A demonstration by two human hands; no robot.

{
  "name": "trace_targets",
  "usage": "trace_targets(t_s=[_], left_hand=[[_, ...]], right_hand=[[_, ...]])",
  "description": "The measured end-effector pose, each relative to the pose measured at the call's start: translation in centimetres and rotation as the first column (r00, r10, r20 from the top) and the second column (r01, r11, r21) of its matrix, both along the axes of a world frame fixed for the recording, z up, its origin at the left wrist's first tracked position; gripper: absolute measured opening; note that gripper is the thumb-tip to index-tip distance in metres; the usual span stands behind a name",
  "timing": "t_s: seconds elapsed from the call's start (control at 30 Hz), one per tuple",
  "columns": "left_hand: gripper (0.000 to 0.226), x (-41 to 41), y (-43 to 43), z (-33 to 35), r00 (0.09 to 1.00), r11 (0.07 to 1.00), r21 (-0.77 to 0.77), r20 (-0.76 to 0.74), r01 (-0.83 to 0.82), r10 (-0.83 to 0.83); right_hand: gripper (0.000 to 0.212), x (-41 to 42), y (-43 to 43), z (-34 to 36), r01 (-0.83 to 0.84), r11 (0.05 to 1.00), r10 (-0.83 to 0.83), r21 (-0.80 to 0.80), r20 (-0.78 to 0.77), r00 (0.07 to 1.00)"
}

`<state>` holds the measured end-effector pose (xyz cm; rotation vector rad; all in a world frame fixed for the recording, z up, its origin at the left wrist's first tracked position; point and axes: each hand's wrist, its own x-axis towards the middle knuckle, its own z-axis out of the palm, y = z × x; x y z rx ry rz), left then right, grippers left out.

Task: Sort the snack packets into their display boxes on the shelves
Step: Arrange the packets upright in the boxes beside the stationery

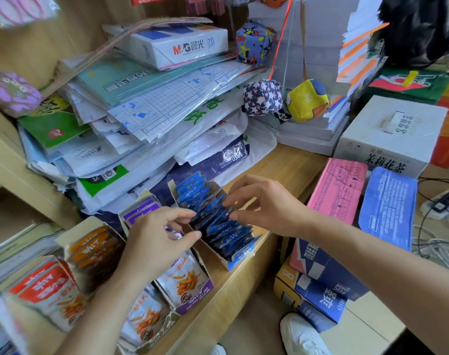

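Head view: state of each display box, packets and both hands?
blue display box, open-topped, full.
blue packets, upright, in a row inside it.
purple display box, open, packets inside.
orange display box, open, packets inside.
left hand, fingers curled, tips at the blue packets' left side; grip unclear.
right hand, thumb and forefinger pinch blue packet tops.

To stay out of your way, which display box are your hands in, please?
The blue-packet box, rightmost in the row; left hand and right hand touch its packets.
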<state>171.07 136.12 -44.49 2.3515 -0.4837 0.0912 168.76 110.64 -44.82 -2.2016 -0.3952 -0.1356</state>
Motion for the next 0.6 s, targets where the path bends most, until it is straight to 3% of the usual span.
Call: trace_targets(t_s=[0.13, 0.37, 0.5, 0.6], left_hand=[[0.02, 0.6, -0.2, -0.5, 0.989, 0.993, 0.106, 0.132, 0.051, -0.065], [0.007, 1.8, -0.6, -0.6, 0.973, 0.995, 0.054, 0.214, 0.081, -0.09], [0.021, 2.4, -1.3, -0.6, 0.982, 0.997, 0.004, 0.172, 0.083, -0.083], [0.023, 2.8, -1.5, -0.4, 0.967, 0.992, 0.075, 0.227, 0.096, -0.111]], right_hand=[[0.01, 0.1, 0.2, -0.3, -0.032, 0.998, 0.031, -0.048, -0.025, 0.999], [0.008, 0.5, -0.1, -0.3, -0.051, 0.997, 0.047, -0.052, -0.066, 0.997], [0.003, 1.2, 0.1, -0.3, 0.12, 0.991, -0.112, 0.065, -0.11, 0.988], [0.022, 2.4, 0.2, -0.3, 0.232, 0.969, -0.223, 0.079, -0.115, 0.968]])
